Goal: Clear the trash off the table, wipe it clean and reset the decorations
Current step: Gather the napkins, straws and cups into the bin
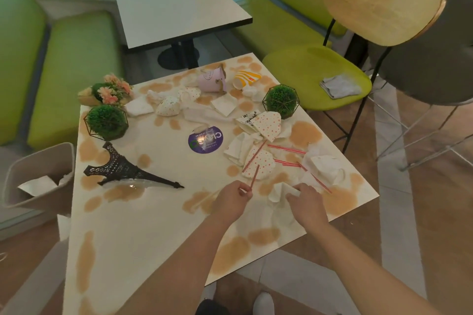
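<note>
Stained table (143,227): purple round sticker (205,141), its lettering upside down, unreadable.

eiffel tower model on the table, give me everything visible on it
The Eiffel Tower model is a dark, nearly black openwork lattice, metal by the look of it. It has tipped over and lies on its side on the table, near the left edge: splayed legs toward the left and far side, thin spire pointing right. It rests partly over a tan spill stain, with a glossy patch showing beneath it. Neither hand touches it.
</note>
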{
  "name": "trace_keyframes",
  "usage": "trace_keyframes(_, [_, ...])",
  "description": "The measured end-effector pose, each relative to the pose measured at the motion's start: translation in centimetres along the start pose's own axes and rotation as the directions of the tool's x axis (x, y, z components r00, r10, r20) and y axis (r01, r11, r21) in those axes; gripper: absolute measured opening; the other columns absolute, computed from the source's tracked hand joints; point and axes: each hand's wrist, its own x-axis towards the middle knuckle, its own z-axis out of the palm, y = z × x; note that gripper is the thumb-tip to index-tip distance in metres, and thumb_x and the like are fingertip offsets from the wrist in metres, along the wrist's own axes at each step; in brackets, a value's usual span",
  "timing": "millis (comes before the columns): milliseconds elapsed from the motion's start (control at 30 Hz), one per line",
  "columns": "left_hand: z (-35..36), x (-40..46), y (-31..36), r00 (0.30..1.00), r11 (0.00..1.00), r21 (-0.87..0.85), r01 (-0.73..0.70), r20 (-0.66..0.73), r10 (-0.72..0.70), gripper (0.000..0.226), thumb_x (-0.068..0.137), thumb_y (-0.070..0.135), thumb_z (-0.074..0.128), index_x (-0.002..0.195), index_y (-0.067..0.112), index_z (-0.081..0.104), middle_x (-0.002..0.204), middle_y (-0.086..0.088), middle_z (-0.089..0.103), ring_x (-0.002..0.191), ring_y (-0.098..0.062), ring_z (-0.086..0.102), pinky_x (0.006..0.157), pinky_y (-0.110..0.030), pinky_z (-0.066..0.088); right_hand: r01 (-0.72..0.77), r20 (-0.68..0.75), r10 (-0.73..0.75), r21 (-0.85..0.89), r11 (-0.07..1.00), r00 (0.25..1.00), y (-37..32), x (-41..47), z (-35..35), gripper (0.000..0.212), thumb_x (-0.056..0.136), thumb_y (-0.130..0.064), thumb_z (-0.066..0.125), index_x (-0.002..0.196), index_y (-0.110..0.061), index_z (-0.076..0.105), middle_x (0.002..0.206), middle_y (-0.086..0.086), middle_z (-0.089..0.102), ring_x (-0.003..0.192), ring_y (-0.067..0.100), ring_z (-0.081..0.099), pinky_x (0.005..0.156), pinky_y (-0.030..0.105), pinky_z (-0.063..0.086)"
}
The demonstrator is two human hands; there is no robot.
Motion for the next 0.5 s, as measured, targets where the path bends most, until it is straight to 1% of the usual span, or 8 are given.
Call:
trace_keyframes(67, [-1.2, 0.0, -0.4, 0.999, 0.995, -0.093, 0.022, -0.038, -0.026, 0.004, 0.094, 0.031, 0.059, 0.097, 0.029, 0.057, 0.089, 0.006, 0.061, 0.080, -0.015, 0.061, 0.075, -0.031, 0.048, 0.030, -0.002, -0.030, 0.139, 0.990, 1.000, -2.2, 0.1, 0.4, 0.030, 0.095, -0.024, 0.052, 0.123, -0.014, 0.057, 0.118, 0.003, 0.055, 0.113, 0.024, 0.051, 0.086, 0.038, 0.047])
trace_keyframes(167, [-3.5, -0.1, -1.2, 0.992, 0.971, -0.235, 0.040, -0.105, -0.066, 0.012, 0.095, 0.028, 0.059, 0.106, 0.025, 0.056, 0.091, 0.001, 0.064, 0.079, -0.017, 0.064, 0.065, -0.027, 0.048, 0.081, 0.017, -0.089, 0.266, 0.961, 0.996, -5.7, -0.1, 1.4, 0.031, 0.094, -0.026, 0.056, 0.123, -0.015, 0.057, 0.118, 0.000, 0.058, 0.105, 0.019, 0.056, 0.074, 0.030, 0.042])
trace_keyframes(233, [-5.4, -0.3, -2.0, 0.983, 0.948, -0.317, 0.042, -0.158, -0.096, 0.015, 0.094, 0.026, 0.060, 0.108, 0.026, 0.056, 0.086, 0.000, 0.063, 0.079, -0.018, 0.065, 0.059, -0.025, 0.045, 0.106, 0.022, -0.118, 0.312, 0.944, 0.993, -8.3, -0.5, 2.2, 0.026, 0.093, -0.026, 0.058, 0.118, -0.016, 0.058, 0.111, -0.002, 0.061, 0.099, 0.019, 0.058, 0.070, 0.029, 0.041])
trace_keyframes(333, [-9.3, -0.5, -4.2, 0.961, 0.903, -0.429, 0.027, -0.237, -0.142, 0.019, 0.093, 0.022, 0.061, 0.111, 0.026, 0.058, 0.078, 0.002, 0.059, 0.076, -0.019, 0.064, 0.059, -0.027, 0.043, 0.144, 0.059, -0.182, 0.397, 0.907, 0.982, -12.6, -1.3, 4.3, 0.016, 0.091, -0.020, 0.062, 0.107, -0.019, 0.057, 0.094, -0.006, 0.060, 0.086, 0.014, 0.057, 0.061, 0.021, 0.038])
trace_keyframes(433, [-13.2, -0.6, -6.8, 0.930, 0.858, -0.512, 0.023, -0.303, -0.206, 0.021, 0.093, 0.018, 0.061, 0.112, 0.025, 0.056, 0.075, 0.001, 0.056, 0.071, -0.018, 0.063, 0.058, -0.028, 0.041, 0.190, 0.083, -0.253, 0.450, 0.872, 0.964, -16.8, -2.4, 6.4, 0.017, 0.089, -0.019, 0.066, 0.103, -0.021, 0.057, 0.090, -0.008, 0.058, 0.083, 0.011, 0.056, 0.061, 0.018, 0.037])
trace_keyframes(500, [-15.8, -0.8, -8.6, 0.908, 0.829, -0.559, 0.009, -0.343, -0.241, 0.025, 0.093, 0.015, 0.061, 0.116, 0.021, 0.055, 0.075, 0.002, 0.054, 0.068, -0.016, 0.062, 0.061, -0.028, 0.042, 0.199, 0.098, -0.276, 0.475, 0.857, 0.956, -19.4, -3.0, 8.1, 0.016, 0.089, -0.019, 0.066, 0.102, -0.023, 0.057, 0.089, -0.008, 0.058, 0.082, 0.009, 0.057, 0.060, 0.018, 0.037])
